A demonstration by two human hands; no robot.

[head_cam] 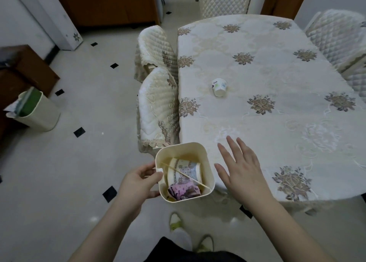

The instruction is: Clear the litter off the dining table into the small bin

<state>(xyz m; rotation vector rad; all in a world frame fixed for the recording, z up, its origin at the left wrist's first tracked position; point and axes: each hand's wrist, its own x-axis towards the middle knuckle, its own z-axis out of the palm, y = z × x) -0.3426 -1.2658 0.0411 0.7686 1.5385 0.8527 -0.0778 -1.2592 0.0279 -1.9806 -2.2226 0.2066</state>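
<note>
I am holding the bin (206,152) with my left hand (138,184), fingers gripping its rim; cups are already lying inside. One cup (219,87) is remaining on the tabletop (277,73), beyond my right hand (243,168), fingers spread and empty.

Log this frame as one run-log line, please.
left hand: grips small bin rim | right hand: open above table edge | bin: cups, stick inside | on table: paper cup on its side

left hand (138,184) curled in a grip — right hand (242,167) flat, fingers spread.
</note>
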